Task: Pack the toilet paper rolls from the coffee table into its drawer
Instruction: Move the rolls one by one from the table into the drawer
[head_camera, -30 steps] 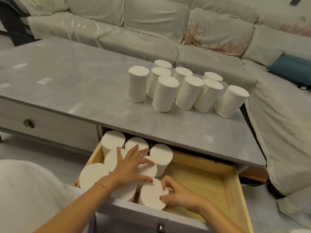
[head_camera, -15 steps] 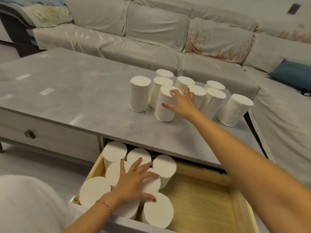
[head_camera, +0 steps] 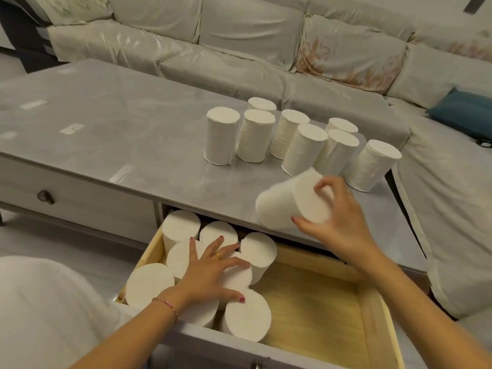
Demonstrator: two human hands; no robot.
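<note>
Several white toilet paper rolls (head_camera: 255,138) stand upright in a cluster on the grey coffee table (head_camera: 111,123). Below the table's front edge a wooden drawer (head_camera: 370,315) is pulled out, with several rolls (head_camera: 149,283) packed upright in its left half. My left hand (head_camera: 210,272) lies flat on top of those packed rolls, fingers spread. My right hand (head_camera: 335,217) grips one roll (head_camera: 282,203) by its end, tilted, in the air over the table's front edge above the drawer.
A light covered sofa (head_camera: 239,54) wraps around the far and right sides of the table, with a teal cushion (head_camera: 463,113) at right. A shut drawer with a dark knob (head_camera: 45,197) sits at left. The open drawer's right half shows bare wood.
My right hand has taken a roll from the table cluster and carried it back toward the drawer. My left hand has stayed on the packed rolls.
</note>
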